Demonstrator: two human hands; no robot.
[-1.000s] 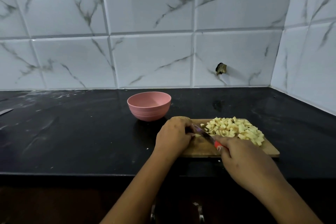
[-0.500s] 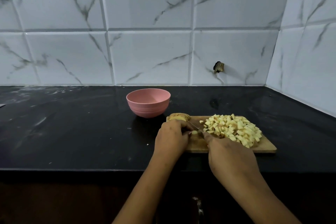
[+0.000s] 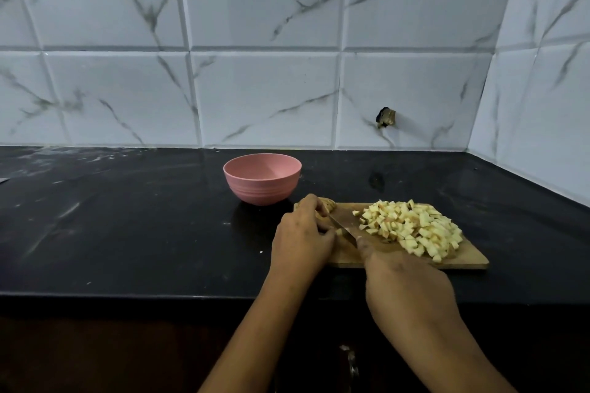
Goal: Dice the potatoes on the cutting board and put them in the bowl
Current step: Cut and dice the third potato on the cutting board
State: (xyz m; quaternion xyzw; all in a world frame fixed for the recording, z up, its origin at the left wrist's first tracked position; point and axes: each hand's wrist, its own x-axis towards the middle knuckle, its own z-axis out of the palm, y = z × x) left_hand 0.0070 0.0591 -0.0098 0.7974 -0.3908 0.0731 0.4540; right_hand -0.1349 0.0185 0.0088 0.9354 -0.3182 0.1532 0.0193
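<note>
On the black worktop (image 3: 127, 233), the cutting board (image 3: 472, 260) lies near the front edge, right of centre. The left hand (image 3: 303, 239) curls over a potato piece (image 3: 329, 205) at the board's left end. The right hand (image 3: 405, 287) grips the knife (image 3: 343, 228), its blade just beside the left fingers. Diced potato (image 3: 415, 226) is heaped on the board's right half. The pink bowl (image 3: 261, 179) stands just behind the board's left corner.

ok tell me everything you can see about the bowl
The bowl is pink, round and matte, plastic by the look of it, with faint ridges around its lower wall. It stands upright on the black counter, just behind the far left corner of the board; I cannot tell whether they touch. No potato shows in the visible part of its inside.
</note>
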